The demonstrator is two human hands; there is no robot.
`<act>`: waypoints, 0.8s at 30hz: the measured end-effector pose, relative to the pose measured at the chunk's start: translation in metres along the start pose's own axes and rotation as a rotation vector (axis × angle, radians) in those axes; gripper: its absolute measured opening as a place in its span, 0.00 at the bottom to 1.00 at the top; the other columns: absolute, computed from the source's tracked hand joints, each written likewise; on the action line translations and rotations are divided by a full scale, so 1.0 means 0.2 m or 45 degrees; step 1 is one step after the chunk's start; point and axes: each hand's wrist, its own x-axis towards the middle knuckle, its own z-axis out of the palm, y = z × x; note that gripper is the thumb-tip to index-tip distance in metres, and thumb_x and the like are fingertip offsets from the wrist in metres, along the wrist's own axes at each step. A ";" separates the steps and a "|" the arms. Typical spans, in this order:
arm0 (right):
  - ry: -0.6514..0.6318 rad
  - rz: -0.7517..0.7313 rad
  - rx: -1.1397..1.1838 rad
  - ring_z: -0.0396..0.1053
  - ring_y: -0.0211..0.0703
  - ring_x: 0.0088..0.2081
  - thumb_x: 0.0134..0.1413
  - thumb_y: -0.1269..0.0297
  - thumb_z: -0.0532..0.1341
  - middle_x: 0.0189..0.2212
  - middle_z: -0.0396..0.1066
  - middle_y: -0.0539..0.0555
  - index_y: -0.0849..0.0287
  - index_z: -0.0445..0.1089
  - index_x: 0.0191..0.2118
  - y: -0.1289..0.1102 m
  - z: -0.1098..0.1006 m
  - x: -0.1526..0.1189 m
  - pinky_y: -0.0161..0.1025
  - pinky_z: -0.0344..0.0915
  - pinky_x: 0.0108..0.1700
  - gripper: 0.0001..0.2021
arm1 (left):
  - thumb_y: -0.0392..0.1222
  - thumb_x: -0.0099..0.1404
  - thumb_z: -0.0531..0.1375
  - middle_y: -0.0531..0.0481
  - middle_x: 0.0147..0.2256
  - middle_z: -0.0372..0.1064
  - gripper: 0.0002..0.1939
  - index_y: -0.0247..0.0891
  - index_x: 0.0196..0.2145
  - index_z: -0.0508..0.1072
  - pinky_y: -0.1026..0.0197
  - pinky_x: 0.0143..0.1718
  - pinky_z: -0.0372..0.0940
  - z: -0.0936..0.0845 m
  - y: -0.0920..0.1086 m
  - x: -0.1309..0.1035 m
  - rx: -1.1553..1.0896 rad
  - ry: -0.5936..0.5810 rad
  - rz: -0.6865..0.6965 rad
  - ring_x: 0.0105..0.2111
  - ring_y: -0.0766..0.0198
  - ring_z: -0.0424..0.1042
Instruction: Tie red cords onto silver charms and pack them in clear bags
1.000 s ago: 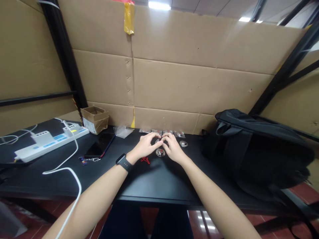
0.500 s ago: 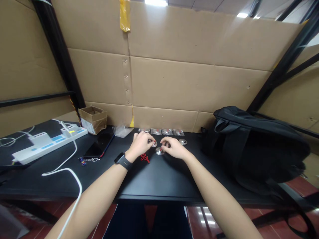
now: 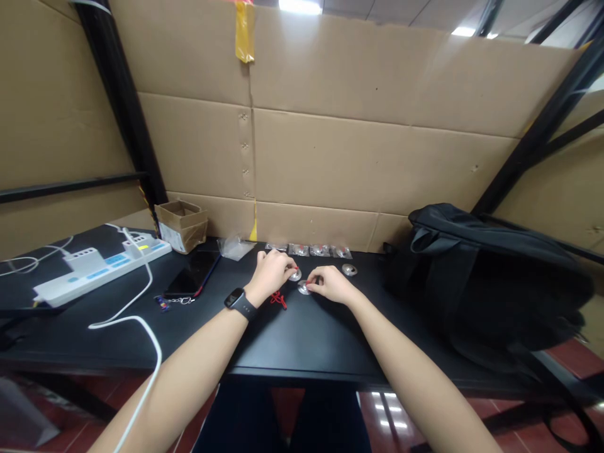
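Note:
My left hand, with a black watch at the wrist, pinches the red part on top of a small round silver disc. Close beside it, my right hand has its thumb and fingertips closed on the red part of a second silver disc. Both discs are at the black table top. Red cords lie below my left hand. Another silver disc rests to the right, beyond my right hand. Several discs in clear wrapping form a row at the back.
A black backpack fills the right side. On the left are a white power strip with a white cable, a phone, a keychain, an open cardboard box and clear plastic. Cardboard walls stand behind.
The view has shifted slightly. My right fingers have closed on the red part of the nearer disc; my left hand stays at its disc.

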 end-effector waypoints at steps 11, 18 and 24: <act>0.219 0.056 0.038 0.66 0.37 0.25 0.57 0.65 0.62 0.26 0.75 0.49 0.58 0.76 0.34 0.00 -0.08 0.00 0.34 0.60 0.31 0.05 | 0.43 0.67 0.61 0.50 0.34 0.80 0.08 0.47 0.35 0.81 0.50 0.47 0.48 -0.01 0.01 0.00 -0.041 -0.075 -0.013 0.43 0.54 0.71; 0.465 0.062 0.107 0.68 0.40 0.27 0.59 0.58 0.62 0.30 0.76 0.53 0.58 0.75 0.35 -0.03 -0.13 -0.01 0.37 0.63 0.32 0.09 | 0.44 0.65 0.60 0.51 0.35 0.81 0.08 0.48 0.35 0.81 0.48 0.52 0.52 -0.03 0.06 0.00 -0.190 -0.089 -0.108 0.44 0.53 0.74; 0.437 0.140 0.563 0.76 0.46 0.33 0.56 0.51 0.64 0.32 0.77 0.55 0.57 0.71 0.36 -0.03 -0.07 0.01 0.40 0.71 0.37 0.13 | 0.48 0.63 0.63 0.51 0.39 0.82 0.08 0.46 0.35 0.81 0.52 0.51 0.64 0.00 0.06 0.03 -0.639 -0.036 -0.338 0.44 0.55 0.78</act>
